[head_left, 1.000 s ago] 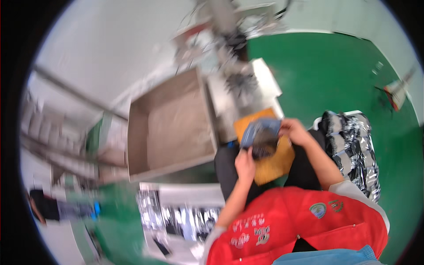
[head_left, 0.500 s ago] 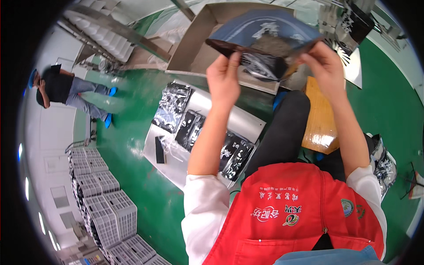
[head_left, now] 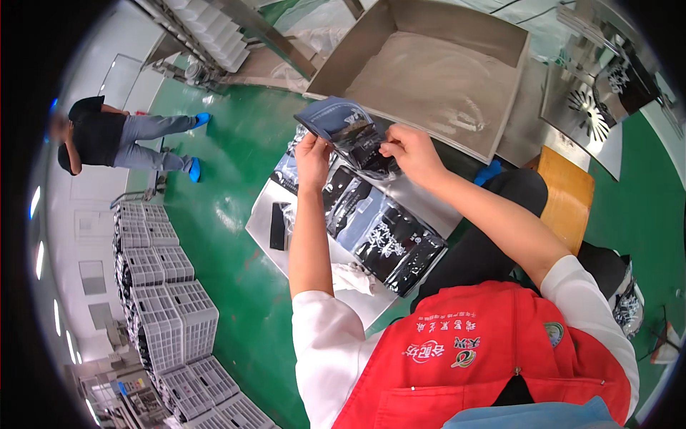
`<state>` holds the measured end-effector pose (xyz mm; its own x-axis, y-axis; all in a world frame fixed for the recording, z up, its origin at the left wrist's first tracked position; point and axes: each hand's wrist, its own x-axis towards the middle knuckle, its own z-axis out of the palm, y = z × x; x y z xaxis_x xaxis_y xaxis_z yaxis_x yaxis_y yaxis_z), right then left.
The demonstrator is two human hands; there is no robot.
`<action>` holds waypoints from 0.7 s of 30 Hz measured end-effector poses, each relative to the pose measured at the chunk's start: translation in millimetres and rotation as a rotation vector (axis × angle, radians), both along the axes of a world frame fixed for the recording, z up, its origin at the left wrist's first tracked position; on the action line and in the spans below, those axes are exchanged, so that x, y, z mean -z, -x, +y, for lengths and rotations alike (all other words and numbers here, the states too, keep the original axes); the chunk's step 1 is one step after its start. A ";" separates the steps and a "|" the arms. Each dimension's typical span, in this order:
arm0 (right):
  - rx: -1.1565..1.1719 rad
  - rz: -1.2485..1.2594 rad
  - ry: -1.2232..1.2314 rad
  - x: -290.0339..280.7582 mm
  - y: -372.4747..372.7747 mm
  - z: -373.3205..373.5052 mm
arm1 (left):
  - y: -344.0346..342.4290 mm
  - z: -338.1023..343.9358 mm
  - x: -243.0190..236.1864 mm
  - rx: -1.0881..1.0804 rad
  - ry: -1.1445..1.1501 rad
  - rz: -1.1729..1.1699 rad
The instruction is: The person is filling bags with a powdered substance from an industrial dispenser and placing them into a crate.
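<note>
A dark, glossy packaging pouch [head_left: 350, 132] is held up between my two hands, above the metal side table. Its blue-grey mouth edge points up and to the left. My left hand [head_left: 313, 161] is closed on the pouch's left side. At its right side, the fingers of my right hand [head_left: 414, 151] pinch the edge. Beneath lie more black printed pouches [head_left: 393, 247], side by side on the silver tabletop [head_left: 266, 214]. A white cloth or crumpled plastic [head_left: 355, 279] and a flat black piece [head_left: 278, 225] rest near its front-left part.
Beyond my hands stands a large metal tray [head_left: 464, 32] with grey-brown powder in it. A wooden stool [head_left: 568, 196] is to the right, near a steel machine [head_left: 572, 96]. Stacked grey crates [head_left: 182, 314] line the left. A person [head_left: 100, 136] stands at far left.
Both hands have brought the pouch from over the powder tray, left and nearer, to above the side table. Its widely spread mouth is now narrower. The whole view has shifted.
</note>
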<state>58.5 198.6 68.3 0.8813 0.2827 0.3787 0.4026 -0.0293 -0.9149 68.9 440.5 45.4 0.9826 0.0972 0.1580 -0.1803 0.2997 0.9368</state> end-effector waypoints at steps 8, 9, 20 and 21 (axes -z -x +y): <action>-0.247 0.018 0.003 -28.6 -5.8 32.4 | 80.1 45.5 -77.3 -0.558 -0.095 -0.075; -0.253 0.025 0.102 -25.6 1.6 25.7 | 98.4 46.5 -83.5 -0.686 -0.093 -0.036; -0.267 0.056 0.213 -21.2 50.5 -77.9 | 251.3 68.3 22.0 -1.307 -0.018 0.039; -0.264 0.074 0.206 -24.1 55.9 -81.7 | 257.1 62.0 34.7 -1.413 -0.023 0.060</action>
<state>2.6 116.8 92.4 0.7907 0.5682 0.2278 0.3534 -0.1199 -0.9278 -188.2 502.5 10.7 0.0658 0.9887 0.1350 -0.2713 -0.1125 0.9559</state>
